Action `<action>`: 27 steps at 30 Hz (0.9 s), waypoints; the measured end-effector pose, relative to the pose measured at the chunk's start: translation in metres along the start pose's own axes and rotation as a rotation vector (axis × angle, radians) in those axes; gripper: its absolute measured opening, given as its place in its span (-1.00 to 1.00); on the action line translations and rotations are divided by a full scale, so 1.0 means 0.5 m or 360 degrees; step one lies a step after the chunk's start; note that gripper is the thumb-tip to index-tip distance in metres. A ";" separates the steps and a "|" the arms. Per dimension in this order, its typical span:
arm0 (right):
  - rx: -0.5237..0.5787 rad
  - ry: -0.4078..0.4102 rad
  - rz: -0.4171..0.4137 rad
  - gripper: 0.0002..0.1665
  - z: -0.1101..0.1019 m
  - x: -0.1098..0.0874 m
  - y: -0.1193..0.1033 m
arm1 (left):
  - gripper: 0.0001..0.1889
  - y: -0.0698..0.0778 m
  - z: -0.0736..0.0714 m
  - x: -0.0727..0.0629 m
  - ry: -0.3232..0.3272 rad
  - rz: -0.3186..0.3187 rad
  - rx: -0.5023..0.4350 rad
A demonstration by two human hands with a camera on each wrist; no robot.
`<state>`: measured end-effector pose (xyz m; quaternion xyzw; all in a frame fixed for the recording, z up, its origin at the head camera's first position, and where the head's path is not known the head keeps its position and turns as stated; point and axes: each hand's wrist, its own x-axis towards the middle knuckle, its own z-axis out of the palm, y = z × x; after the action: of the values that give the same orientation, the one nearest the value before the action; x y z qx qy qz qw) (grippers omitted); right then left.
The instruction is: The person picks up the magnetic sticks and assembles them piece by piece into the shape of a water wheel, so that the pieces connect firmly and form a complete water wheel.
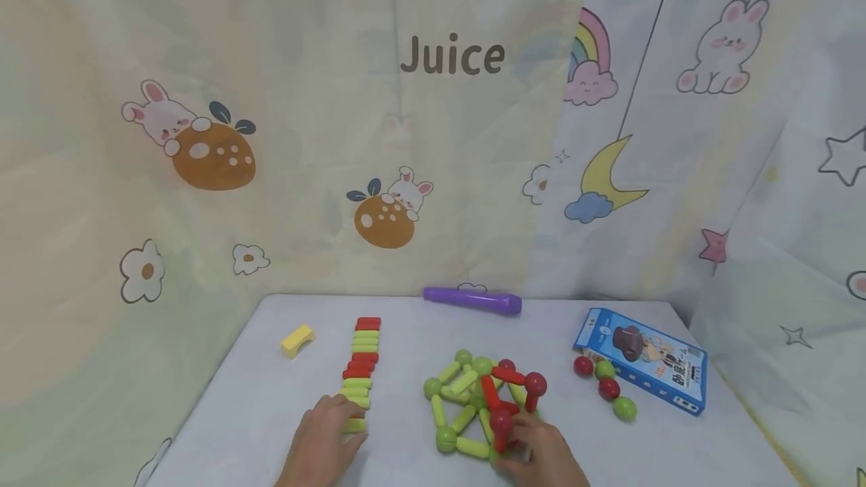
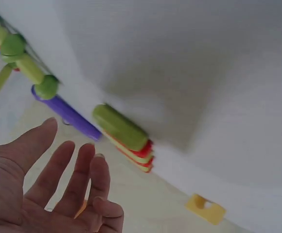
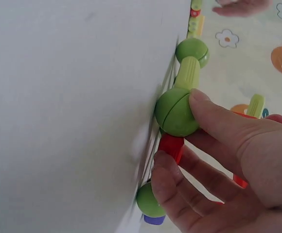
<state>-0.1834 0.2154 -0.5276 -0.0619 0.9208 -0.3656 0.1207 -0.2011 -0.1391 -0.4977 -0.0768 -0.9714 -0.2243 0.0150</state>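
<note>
Seeing right hand's grip [image 1: 546, 451] clamped on red-and-green plastic ball-and-stick frame [image 1: 477, 398]; left hand's grip [image 1: 321, 434] apart, just beside row of red and lime-green plastic sticks [image 1: 357, 373] on white surface [image 1: 237, 404].

The word "Juice" [image 1: 452, 55] stands in dark letters across the printed curtain [image 1: 304, 36]; a blue box [image 1: 646, 361] bears Japanese-looking characters [image 1: 685, 371], apparently ending "ゲーム", too small to read surely.

Left grip [image 2: 43, 187]; green stick [image 2: 120, 127] nearby

Pale cloth [image 1: 460, 141], rabbit-printed and lettered "Juice", hangs behind; the table [image 1: 237, 412] is white.
</note>
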 end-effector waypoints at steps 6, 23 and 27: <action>0.0026 -0.0029 -0.0012 -0.65 -0.015 0.004 0.013 | -0.71 -0.028 0.014 0.007 -0.0141 -0.0072 0.0165; 0.0056 -0.0031 -0.0056 -0.65 -0.012 0.003 0.009 | -0.80 0.011 0.027 0.001 -0.0255 0.0002 -0.0105; 0.0048 -0.0017 -0.0080 -0.67 -0.018 0.003 0.013 | -0.77 0.070 0.035 0.006 -0.0340 0.0162 -0.0629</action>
<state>-0.1873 0.2257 -0.5263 -0.0853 0.9127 -0.3820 0.1173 -0.1988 -0.1000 -0.4980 -0.1504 -0.8995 -0.3998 -0.0920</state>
